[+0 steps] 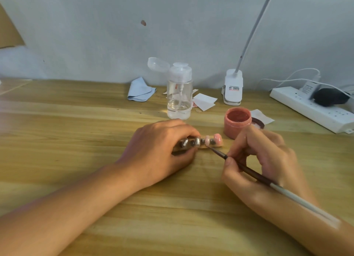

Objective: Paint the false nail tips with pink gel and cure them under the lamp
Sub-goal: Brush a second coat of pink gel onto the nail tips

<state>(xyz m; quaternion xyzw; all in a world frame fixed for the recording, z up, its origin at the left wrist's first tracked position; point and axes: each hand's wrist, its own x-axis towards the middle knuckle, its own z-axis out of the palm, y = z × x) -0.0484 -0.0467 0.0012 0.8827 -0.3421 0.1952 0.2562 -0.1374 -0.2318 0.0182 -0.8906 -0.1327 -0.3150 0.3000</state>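
Observation:
A wooden strip (203, 146) lies on the table with several false nail tips (207, 140) stuck along it. The two tips at its right end are pink, the ones further left look clear. My left hand (162, 146) grips the strip's left part and holds it down. My right hand (260, 156) pinches a thin brush (247, 170), whose tip touches the second pink nail from the right. An open pot of pink gel (237, 122) stands just behind the strip's right end.
A clear pump bottle (179, 94) stands behind my left hand, a folded blue cloth (140, 89) to its left. White paper squares (204, 101), a clip lamp base (232, 87) and a power strip (314, 110) sit at the back right. The pot's lid (258, 122) lies beside the pot.

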